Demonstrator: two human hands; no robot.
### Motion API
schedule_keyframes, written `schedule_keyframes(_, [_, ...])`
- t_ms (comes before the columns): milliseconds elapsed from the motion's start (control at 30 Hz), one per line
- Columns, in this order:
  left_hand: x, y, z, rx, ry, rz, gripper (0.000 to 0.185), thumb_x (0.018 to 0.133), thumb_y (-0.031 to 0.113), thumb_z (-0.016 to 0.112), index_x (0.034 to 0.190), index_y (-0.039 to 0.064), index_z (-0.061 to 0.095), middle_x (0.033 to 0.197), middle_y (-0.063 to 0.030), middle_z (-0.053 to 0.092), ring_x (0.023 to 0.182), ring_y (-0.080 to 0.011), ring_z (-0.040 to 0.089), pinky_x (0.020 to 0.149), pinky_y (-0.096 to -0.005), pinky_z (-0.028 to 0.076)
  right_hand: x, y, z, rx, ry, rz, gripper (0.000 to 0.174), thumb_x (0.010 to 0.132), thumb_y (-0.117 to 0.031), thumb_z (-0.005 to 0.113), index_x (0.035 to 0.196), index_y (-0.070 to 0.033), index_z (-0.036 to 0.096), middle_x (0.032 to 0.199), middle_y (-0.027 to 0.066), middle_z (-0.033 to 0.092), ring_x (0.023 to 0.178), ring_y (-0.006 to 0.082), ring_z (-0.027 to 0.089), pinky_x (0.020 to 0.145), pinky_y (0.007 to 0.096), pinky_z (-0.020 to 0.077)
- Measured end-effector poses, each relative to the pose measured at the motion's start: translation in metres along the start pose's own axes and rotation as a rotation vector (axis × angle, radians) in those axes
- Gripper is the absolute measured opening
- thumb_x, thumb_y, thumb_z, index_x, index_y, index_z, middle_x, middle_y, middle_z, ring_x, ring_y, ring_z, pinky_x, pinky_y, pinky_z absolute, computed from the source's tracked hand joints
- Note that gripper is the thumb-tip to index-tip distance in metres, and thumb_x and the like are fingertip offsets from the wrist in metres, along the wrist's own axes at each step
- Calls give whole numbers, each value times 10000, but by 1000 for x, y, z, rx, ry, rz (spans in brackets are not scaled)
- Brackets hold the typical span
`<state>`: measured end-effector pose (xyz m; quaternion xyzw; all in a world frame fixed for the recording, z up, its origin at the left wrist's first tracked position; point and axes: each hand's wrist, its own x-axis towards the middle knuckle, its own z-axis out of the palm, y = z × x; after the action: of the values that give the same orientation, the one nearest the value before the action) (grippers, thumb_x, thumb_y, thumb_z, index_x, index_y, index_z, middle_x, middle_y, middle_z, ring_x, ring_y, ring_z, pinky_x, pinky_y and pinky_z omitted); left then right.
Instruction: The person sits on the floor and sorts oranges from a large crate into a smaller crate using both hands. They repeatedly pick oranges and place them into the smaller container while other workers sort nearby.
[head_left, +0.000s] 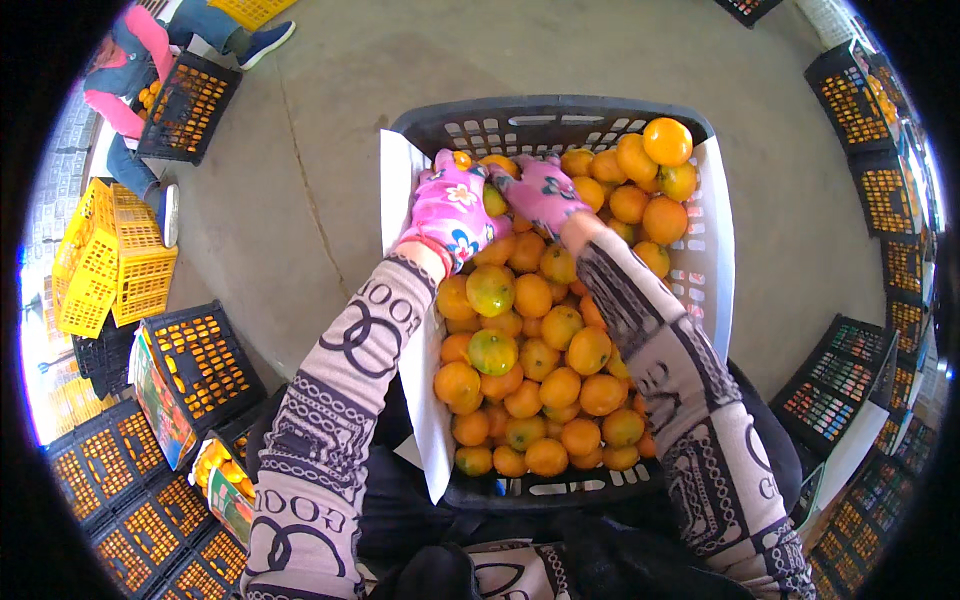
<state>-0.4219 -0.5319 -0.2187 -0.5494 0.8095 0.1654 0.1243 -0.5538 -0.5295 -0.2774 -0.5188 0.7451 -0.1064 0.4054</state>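
Note:
Before me stands a black plastic crate (551, 112) lined at the sides with white paper (429, 420) and heaped with orange mandarins (561, 327), a few of them greenish. My left hand (456, 202), in a pink flowered glove, lies over the fruit at the far left. A small part of a mandarin (462, 160) shows between its fingers. Just right of it, my right hand (545, 193), in a matching glove, bends down among the fruit. One greenish mandarin (493, 201) sits between the two hands. The fingertips are largely hidden, so any grip is unclear.
At the far left a person in pink sleeves (146, 37) sits by a black crate of fruit (187, 109). Yellow crates (146, 259) and black crates (199, 360) stand along the left. More black crates (851, 97) line the right, on a concrete floor (330, 150).

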Motion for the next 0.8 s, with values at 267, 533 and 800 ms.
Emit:
schedule_keyframes(267, [10,-19,5,-364,-144,85,841,705,523,727,1366,71,471,1372,-288,401,1231,-396,482,1034,-404,412,26,6,4,-152,-145,64,790,869,-666,447,1353,-44,499,1395,234,466,1322,372,410,1083,416,346])
schedule_keyframes(533, [-14,-5,7,-544,-304,114,955,722,592,690,1436,44,370,1388,-310,381,1281,-412,431,1061,-400,381,13,4,-18,19,-318,-122,667,896,-568,497,1299,-39,554,1330,236,531,1235,342,510,1050,382,354])
schedule_keyframes(800, [-139,38,3,-545,-533,576,766,716,476,723,1324,65,501,1266,-322,476,1161,-421,526,974,-452,449,-115,29,-29,-357,-379,-690,416,893,-368,610,1156,-45,595,1118,215,589,1045,368,590,879,440,480])
